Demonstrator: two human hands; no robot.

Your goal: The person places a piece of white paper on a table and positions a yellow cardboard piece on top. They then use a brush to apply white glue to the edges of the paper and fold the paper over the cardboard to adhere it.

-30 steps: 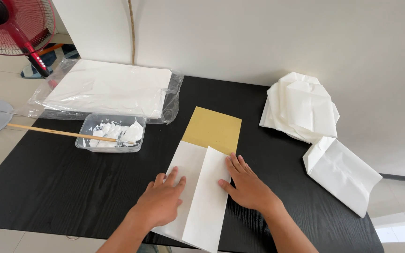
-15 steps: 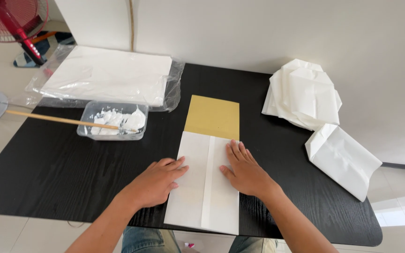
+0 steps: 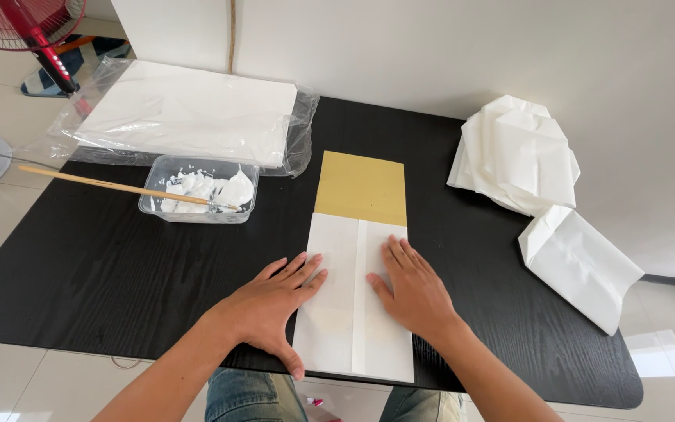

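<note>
Over at the left a clear tub of white paste (image 3: 199, 187) with a stick (image 3: 111, 186) across it sits before a plastic-wrapped stack of white sheets (image 3: 189, 117), leaving bare black table (image 3: 103, 273) toward the near edge. The left hand (image 3: 275, 301) and right hand (image 3: 408, 289) lie flat, fingers spread, gripping nothing, on the folded white paper (image 3: 353, 312), which reaches the near edge and seems wrapped around a tan board (image 3: 361, 187). Right of it lie a finished white bag (image 3: 580, 266) and a pile of them (image 3: 517, 152).

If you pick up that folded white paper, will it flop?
Probably: the folded white paper looks thin and lies flat under both hands, so likely light and bendy. Its layered center seam may stiffen it slightly. It might slide on the smooth black table.
</note>
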